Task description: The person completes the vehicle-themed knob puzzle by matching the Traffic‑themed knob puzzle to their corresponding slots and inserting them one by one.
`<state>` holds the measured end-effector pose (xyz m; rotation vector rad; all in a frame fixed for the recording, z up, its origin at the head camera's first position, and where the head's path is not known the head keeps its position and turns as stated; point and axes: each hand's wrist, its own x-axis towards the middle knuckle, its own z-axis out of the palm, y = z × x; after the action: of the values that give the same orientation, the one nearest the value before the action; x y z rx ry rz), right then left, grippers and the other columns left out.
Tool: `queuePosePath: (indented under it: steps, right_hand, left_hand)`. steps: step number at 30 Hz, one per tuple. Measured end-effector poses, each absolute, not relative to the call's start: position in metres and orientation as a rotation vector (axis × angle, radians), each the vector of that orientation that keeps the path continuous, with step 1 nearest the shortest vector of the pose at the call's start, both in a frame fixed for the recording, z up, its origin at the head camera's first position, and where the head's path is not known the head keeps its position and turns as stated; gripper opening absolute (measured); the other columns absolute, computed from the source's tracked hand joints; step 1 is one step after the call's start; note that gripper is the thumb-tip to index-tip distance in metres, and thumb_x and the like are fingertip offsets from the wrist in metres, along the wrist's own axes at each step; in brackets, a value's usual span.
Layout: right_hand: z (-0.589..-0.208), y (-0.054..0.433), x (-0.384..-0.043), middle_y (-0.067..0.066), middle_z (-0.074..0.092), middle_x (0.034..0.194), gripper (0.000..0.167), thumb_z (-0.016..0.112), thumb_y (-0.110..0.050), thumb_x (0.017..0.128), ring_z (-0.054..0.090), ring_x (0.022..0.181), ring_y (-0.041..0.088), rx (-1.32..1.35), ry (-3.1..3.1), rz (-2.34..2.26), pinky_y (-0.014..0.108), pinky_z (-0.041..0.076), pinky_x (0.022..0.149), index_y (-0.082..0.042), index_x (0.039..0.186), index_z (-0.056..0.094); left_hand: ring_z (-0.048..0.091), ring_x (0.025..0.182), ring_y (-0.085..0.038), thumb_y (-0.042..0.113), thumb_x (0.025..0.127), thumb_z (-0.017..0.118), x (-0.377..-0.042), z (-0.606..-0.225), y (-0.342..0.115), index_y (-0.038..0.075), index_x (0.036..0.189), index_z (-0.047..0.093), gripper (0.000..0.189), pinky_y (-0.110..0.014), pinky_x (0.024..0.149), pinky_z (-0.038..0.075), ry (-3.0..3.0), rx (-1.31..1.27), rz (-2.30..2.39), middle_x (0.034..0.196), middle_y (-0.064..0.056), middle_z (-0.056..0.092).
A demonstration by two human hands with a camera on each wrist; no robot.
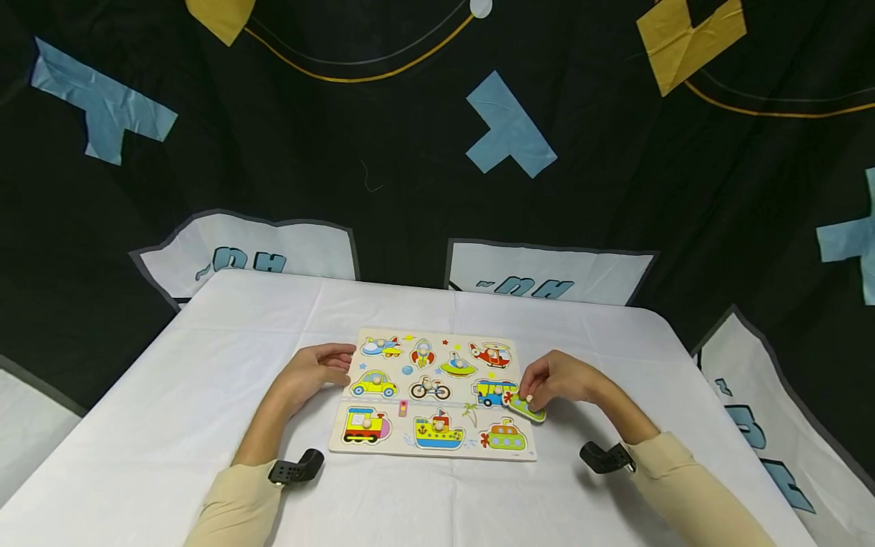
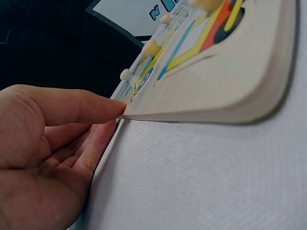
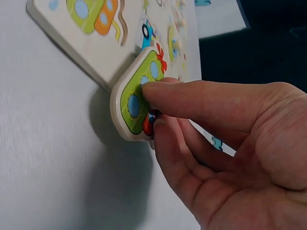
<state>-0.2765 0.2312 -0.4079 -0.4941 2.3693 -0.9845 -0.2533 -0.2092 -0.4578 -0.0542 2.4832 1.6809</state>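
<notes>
A wooden puzzle board [image 1: 402, 439] with vehicle pictures lies flat on the white table. My right hand [image 1: 563, 377] pinches a green submarine puzzle piece [image 3: 128, 91] between thumb and fingertips. In the head view the piece sits tilted over the board's right edge, beside the blue and yellow bus piece [image 1: 487, 393]. Below it on the board is a matching submarine picture [image 1: 507, 437]. At the board's left edge, my left hand [image 1: 307, 376] touches the wood with thumb and fingertips, its fingers loosely bent. The fingers of the right hand partly cover the submarine piece.
Knobbed pieces on the board include a train [image 1: 365, 425], a ship [image 1: 439, 433], a car [image 1: 374, 384] and a helicopter [image 1: 491, 355]. White cloth covers the table [image 1: 239, 327]. A black curtain [image 1: 410, 152] hangs behind it. Each wrist carries a black camera band.
</notes>
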Motion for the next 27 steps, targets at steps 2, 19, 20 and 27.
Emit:
queuePosePath:
  steps: [2, 19, 20, 27]
  right_hand:
    - [-0.408, 0.227, -0.275, -0.001, 0.065, 0.073, 0.019, 0.08, 0.002, 0.07, 0.054, 0.07, 0.014, -0.504, 2.351, -0.975, 0.026, 0.044, 0.065, 0.0, 0.088, 0.075]
    - [-0.408, 0.197, -0.26, -0.001, 0.068, 0.072, 0.018, 0.081, 0.004, 0.068, 0.056, 0.068, 0.011, -0.659, 2.245, -0.877, 0.023, 0.045, 0.063, -0.002, 0.084, 0.077]
    - [-0.408, 0.195, -0.259, -0.001, 0.068, 0.072, 0.017, 0.081, 0.004, 0.069, 0.056, 0.068, 0.01, -0.665, 2.242, -0.873, 0.023, 0.045, 0.063, -0.003, 0.084, 0.077]
    - [-0.407, 0.19, -0.255, -0.001, 0.068, 0.072, 0.017, 0.082, 0.005, 0.069, 0.056, 0.068, 0.01, -0.655, 2.208, -0.866, 0.022, 0.045, 0.063, -0.001, 0.084, 0.077]
  left_hand:
    - [0.063, 0.105, -0.021, 0.0, 0.08, 0.073, -0.254, -0.458, -0.209, 0.001, 0.139, 0.058, 0.061, -0.019, 0.08, 0.05, 2.479, -0.058, 1.684, 0.121, -0.015, 0.067]
    - [0.063, 0.105, -0.021, 0.002, 0.08, 0.074, -0.252, -0.456, -0.208, 0.002, 0.14, 0.057, 0.062, -0.018, 0.08, 0.049, 2.469, -0.085, 1.676, 0.123, -0.015, 0.067]
    - [0.063, 0.105, -0.021, 0.003, 0.081, 0.074, -0.252, -0.456, -0.208, 0.002, 0.141, 0.057, 0.062, -0.018, 0.08, 0.05, 2.466, -0.087, 1.678, 0.124, -0.015, 0.067]
    - [0.063, 0.107, -0.022, 0.002, 0.081, 0.074, -0.252, -0.456, -0.207, 0.002, 0.141, 0.057, 0.063, -0.018, 0.08, 0.049, 2.46, -0.088, 1.684, 0.124, -0.016, 0.066]
